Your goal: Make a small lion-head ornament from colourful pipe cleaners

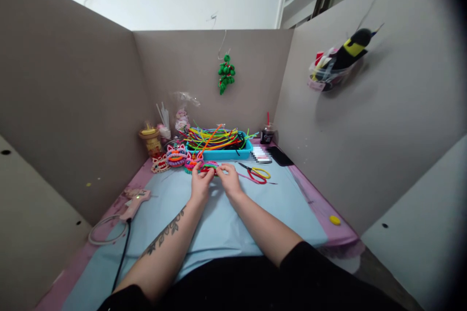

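Both my hands meet over the light-blue cloth, holding a small multicoloured pipe-cleaner piece [210,165] with green, pink and red strands. My left hand [201,183] pinches its left side, fingers closed. From the right, my right hand [229,180] grips the other side with thumb and fingers. A pink pipe cleaner [247,178] extends to the right from beside my right hand. Just left of my hands sit colourful pipe-cleaner animal heads: a pink-and-orange one [193,161], a pink-and-purple one [176,155] and a white-and-red one [159,164]. My fingers hide part of the held piece.
Behind my hands stands a blue tray [219,154] heaped with pipe cleaners [215,138]. Scissors [257,175] lie to the right, below a black phone [280,156]. A pink glue gun [134,205] with its cable rests at left. Drinks [267,134] and grey partitions [211,77] border the table.
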`<state>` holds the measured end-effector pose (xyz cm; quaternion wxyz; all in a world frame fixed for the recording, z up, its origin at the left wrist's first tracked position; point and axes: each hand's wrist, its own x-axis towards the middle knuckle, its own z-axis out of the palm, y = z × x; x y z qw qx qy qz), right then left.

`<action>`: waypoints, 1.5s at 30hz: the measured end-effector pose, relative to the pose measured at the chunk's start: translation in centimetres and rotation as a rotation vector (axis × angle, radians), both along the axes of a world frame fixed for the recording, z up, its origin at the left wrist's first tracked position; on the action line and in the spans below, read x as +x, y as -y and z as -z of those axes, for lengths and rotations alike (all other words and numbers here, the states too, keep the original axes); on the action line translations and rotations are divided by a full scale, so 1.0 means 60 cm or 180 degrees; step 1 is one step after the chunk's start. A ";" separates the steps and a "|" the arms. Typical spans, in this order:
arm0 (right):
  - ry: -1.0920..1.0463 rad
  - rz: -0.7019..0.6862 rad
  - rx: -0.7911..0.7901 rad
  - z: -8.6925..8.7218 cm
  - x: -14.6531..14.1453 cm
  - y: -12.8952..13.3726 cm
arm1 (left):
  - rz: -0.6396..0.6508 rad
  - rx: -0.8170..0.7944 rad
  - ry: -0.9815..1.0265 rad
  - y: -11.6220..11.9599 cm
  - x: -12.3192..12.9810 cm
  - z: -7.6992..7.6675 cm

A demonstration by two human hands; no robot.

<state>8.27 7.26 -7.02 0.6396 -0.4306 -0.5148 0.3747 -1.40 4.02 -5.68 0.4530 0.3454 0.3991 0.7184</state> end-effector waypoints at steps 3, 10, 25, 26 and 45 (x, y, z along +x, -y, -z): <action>0.0318 0.0033 0.0078 -0.004 0.003 0.003 | 0.0017 0.0070 -0.0144 0.001 0.003 0.001; 0.0682 0.0321 0.0386 -0.012 -0.001 0.007 | -0.0160 0.0126 -0.0378 -0.003 0.000 0.006; -0.0730 -0.0644 -0.0590 -0.013 -0.003 0.006 | -0.0139 0.0272 -0.0466 0.001 -0.003 -0.001; -0.0865 -0.0779 -0.0716 -0.011 -0.004 0.006 | -0.0135 0.0290 -0.0505 0.002 -0.002 -0.001; -0.1780 -0.1187 -0.1089 -0.003 -0.016 0.007 | -0.0422 0.0186 -0.1100 0.017 0.011 -0.009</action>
